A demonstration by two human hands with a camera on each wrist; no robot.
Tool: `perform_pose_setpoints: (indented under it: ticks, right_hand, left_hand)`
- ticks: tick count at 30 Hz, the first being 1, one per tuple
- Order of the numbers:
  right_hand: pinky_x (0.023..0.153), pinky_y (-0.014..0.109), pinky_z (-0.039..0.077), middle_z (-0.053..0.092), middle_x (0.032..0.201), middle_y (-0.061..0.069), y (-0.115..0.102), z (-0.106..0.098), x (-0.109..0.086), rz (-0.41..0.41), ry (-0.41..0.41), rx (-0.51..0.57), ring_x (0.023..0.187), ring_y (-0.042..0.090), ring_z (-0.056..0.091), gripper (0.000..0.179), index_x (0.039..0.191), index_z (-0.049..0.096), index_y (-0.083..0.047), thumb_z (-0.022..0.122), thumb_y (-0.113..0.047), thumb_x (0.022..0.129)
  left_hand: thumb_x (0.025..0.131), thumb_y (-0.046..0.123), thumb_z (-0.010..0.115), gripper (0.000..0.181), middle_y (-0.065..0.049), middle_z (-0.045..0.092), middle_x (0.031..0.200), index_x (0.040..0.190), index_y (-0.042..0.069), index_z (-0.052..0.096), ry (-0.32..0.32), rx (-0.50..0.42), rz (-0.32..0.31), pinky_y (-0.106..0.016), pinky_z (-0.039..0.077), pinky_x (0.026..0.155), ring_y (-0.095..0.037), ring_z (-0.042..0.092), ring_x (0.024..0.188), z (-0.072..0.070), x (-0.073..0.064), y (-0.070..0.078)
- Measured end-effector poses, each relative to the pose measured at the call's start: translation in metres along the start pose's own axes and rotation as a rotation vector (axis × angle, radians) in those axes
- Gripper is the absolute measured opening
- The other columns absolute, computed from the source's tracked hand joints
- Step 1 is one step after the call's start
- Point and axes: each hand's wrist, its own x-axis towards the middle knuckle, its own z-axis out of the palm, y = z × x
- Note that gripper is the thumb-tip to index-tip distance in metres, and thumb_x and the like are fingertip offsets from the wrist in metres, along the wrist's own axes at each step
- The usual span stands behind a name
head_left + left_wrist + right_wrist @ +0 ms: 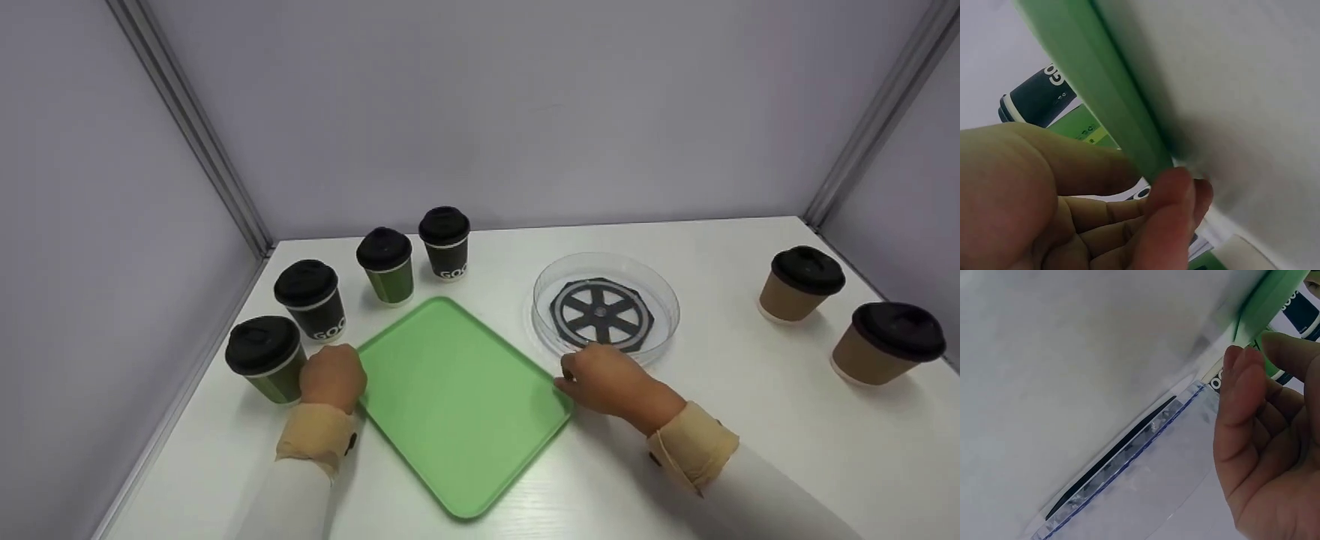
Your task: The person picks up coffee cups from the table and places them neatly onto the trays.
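A green rectangular tray [457, 405] lies turned cornerwise on the white table. My left hand [334, 377] pinches its left corner; in the left wrist view the thumb and fingers [1171, 194] close over the green rim [1100, 84]. At the right corner my right hand [604, 381] pinches the rim, with thumb and fingertips [1244, 363] meeting at the tray edge [1258, 315] in the right wrist view. Just beyond that hand stands a clear round dish [670, 322] with a black spoked wheel pattern [600, 312] in its middle.
Beside my left hand stands a green cup [281, 379] with a black lid. Behind it are a dark cup [321, 319], another green cup [394, 283] and a second dark cup [450, 261]. Two brown lidded cups [787, 298] [870, 356] stand far right. Grey walls [525, 112] border the table.
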Motion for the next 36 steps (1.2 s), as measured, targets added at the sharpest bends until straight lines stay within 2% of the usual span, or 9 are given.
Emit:
perform_pose_setpoints:
  ticks: [4,10,16,18,23,27,30,33,36]
  right_hand:
    - [0.046,0.034,0.04,0.045,0.053,-0.004,-0.001,0.001,-0.001,-0.016,-0.06,-0.012,0.049,0.015,0.042,0.032,0.061,0.053,-0.014,0.066,-0.021,0.09]
    - [0.046,0.037,0.04,0.043,0.054,-0.003,-0.003,-0.003,-0.005,0.004,-0.1,-0.018,0.049,0.017,0.042,0.032,0.061,0.05,-0.014,0.062,-0.018,0.09]
    - [0.045,0.033,0.037,0.039,0.053,-0.005,-0.012,-0.003,-0.014,-0.014,-0.107,0.011,0.049,0.014,0.038,0.032,0.058,0.047,-0.016,0.058,-0.013,0.088]
    - [0.045,0.032,0.036,0.038,0.053,-0.006,-0.016,-0.003,-0.017,-0.027,-0.099,0.019,0.049,0.013,0.035,0.033,0.057,0.045,-0.016,0.057,-0.011,0.087]
    - [0.047,0.03,0.036,0.036,0.053,-0.009,-0.024,-0.003,-0.022,-0.035,-0.118,0.037,0.05,0.011,0.033,0.033,0.055,0.045,-0.017,0.056,-0.012,0.086]
    - [0.048,0.029,0.038,0.038,0.054,-0.01,-0.028,-0.004,-0.025,-0.041,-0.154,0.066,0.05,0.01,0.035,0.033,0.056,0.048,-0.018,0.057,-0.014,0.087]
    - [0.049,0.029,0.039,0.04,0.054,-0.01,-0.031,-0.004,-0.027,-0.07,-0.178,0.087,0.05,0.008,0.036,0.035,0.056,0.048,-0.018,0.058,-0.016,0.089]
    - [0.048,0.028,0.039,0.04,0.054,-0.01,-0.035,-0.003,-0.028,-0.109,-0.195,0.11,0.049,0.007,0.036,0.036,0.056,0.049,-0.018,0.059,-0.018,0.09]
    - [0.048,0.026,0.039,0.04,0.054,-0.011,-0.038,-0.003,-0.029,-0.133,-0.205,0.128,0.049,0.006,0.035,0.036,0.056,0.049,-0.017,0.061,-0.018,0.09]
  left_hand:
    - [0.086,-0.003,0.053,0.019,-0.02,0.065,0.07,0.074,-0.006,0.066,-0.01,0.008,-0.003,-0.049,0.053,0.056,-0.034,0.065,0.065,0.003,0.003,-0.001]
    - [0.087,-0.004,0.051,0.02,-0.021,0.064,0.072,0.075,-0.007,0.067,-0.013,-0.005,0.045,-0.049,0.054,0.062,-0.036,0.065,0.07,0.004,0.015,0.002]
    - [0.089,-0.005,0.048,0.022,-0.021,0.066,0.079,0.081,-0.007,0.068,-0.098,-0.081,0.026,-0.049,0.053,0.067,-0.032,0.063,0.073,0.001,0.028,0.006]
    - [0.089,-0.006,0.047,0.022,-0.022,0.066,0.081,0.083,-0.007,0.068,-0.114,-0.098,0.038,-0.05,0.053,0.067,-0.032,0.063,0.073,0.001,0.032,0.008]
    - [0.086,-0.007,0.045,0.022,-0.026,0.067,0.084,0.081,-0.007,0.066,-0.089,-0.106,0.103,-0.052,0.052,0.069,-0.04,0.065,0.079,0.001,0.044,0.012]
    - [0.086,-0.006,0.045,0.019,-0.028,0.065,0.085,0.082,-0.008,0.064,-0.093,-0.142,0.118,-0.052,0.051,0.069,-0.04,0.064,0.08,0.002,0.056,0.014]
    - [0.086,-0.006,0.045,0.019,-0.023,0.063,0.078,0.074,-0.004,0.06,-0.101,-0.167,0.125,-0.048,0.048,0.065,-0.034,0.059,0.07,0.003,0.066,0.014]
    - [0.085,-0.005,0.045,0.025,-0.017,0.057,0.069,0.063,0.003,0.052,-0.111,-0.173,0.127,-0.044,0.043,0.062,-0.029,0.046,0.061,0.005,0.074,0.014]
    - [0.085,-0.005,0.046,0.028,-0.016,0.058,0.069,0.059,0.006,0.049,-0.11,-0.156,0.131,-0.045,0.044,0.064,-0.028,0.046,0.062,0.008,0.08,0.014]
